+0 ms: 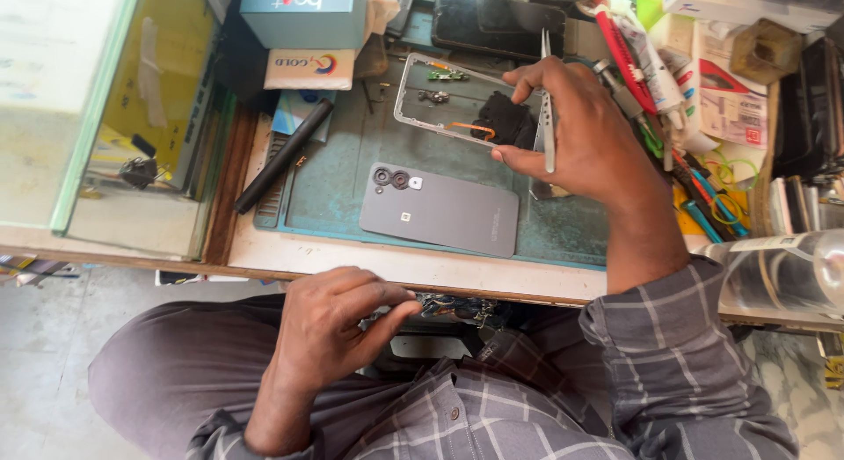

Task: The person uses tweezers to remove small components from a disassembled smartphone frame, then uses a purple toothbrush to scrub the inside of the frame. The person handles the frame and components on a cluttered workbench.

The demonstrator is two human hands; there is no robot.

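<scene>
Pinching metal tweezers [547, 117] and a small black part [508, 121] over the far phone frame [413, 95], the right hand [580, 135] is closed; both look light, fragile, best gripped by edges. Left hand [338, 324] rests loosely curled, empty, near the surface [352, 259].

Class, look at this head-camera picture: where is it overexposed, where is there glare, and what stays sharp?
Head view: the glass case at left is washed out; the clear bottle at right catches glare; the grey phone and right hand with tweezers look sharp, evenly lit.
</scene>
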